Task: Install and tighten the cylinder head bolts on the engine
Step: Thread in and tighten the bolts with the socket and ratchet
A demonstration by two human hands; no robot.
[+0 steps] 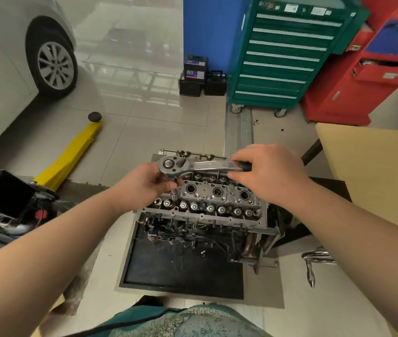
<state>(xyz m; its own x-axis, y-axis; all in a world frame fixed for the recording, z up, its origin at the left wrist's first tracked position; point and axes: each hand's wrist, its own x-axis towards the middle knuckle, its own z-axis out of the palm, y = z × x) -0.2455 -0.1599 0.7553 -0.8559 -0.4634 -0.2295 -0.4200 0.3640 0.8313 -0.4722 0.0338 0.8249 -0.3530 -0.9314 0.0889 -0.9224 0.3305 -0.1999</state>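
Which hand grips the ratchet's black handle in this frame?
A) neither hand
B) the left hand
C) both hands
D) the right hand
D: the right hand curls round the black handle end of the ratchet, while the left hand holds under its round head, above the cylinder head.

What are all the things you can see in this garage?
ratchet wrench: one, silver, black grip, held above engine
engine: one, grey metal, on black tray
tool cabinet: one, green, back right
red cabinet: one, far right
jack: one, yellow, floor left
car: one, white, back left
batteries: two, black, by blue wall
left hand: one, grips under wrench head
right hand: one, holds wrench handle
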